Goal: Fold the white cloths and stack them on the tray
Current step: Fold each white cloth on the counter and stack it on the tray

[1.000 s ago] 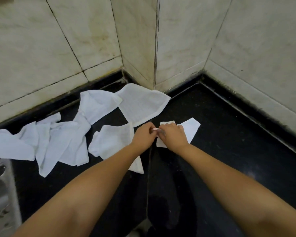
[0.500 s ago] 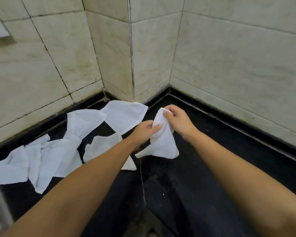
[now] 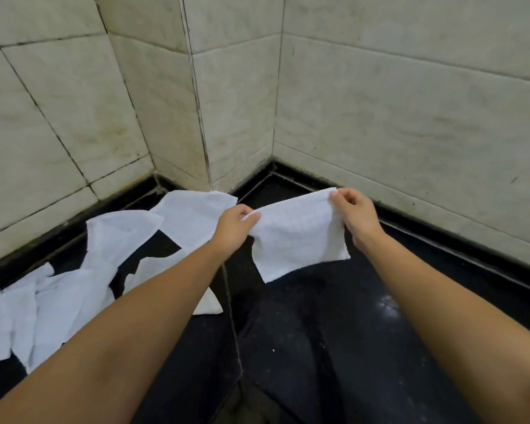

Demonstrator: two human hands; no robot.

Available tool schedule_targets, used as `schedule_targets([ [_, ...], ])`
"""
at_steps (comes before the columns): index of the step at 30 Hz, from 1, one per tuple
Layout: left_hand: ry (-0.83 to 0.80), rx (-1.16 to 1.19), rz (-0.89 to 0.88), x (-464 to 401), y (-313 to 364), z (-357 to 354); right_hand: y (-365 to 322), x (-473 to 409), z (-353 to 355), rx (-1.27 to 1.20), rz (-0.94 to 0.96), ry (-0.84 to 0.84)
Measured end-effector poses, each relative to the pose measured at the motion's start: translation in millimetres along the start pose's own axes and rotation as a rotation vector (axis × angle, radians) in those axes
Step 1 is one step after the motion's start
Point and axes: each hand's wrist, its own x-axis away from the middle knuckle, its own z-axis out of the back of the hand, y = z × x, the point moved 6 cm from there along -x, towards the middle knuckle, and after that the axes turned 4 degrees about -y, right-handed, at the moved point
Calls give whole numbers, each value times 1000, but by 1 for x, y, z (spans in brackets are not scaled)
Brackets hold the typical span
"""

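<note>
A small white cloth [image 3: 300,237] hangs spread out above the black counter. My left hand [image 3: 234,228] pinches its upper left corner and my right hand [image 3: 354,215] pinches its upper right corner, so the top edge is stretched between them. Several other white cloths [image 3: 110,258] lie crumpled and overlapping on the counter to the left, partly hidden behind my left forearm. One of them [image 3: 193,215] lies flat near the wall corner. No tray shows in this view.
The black stone counter [image 3: 334,332] runs into a corner of pale tiled walls [image 3: 395,102]. A projecting tiled pillar [image 3: 196,117] stands behind the cloths. A dark raised edge lines the counter along the walls.
The cloth was picked up off the counter with both hands, then my hands moved apart and stretched it open by its top corners. The camera view tilted upward.
</note>
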Motion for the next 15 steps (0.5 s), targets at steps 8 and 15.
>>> schedule_targets([
  [8, -333, -261, -47, 8, 2, -12, 37, 3, 22, -36, -96, 43],
  [15, -712, -415, 244, 61, -92, -52, 133, 82, 10, 171, -308, -97],
])
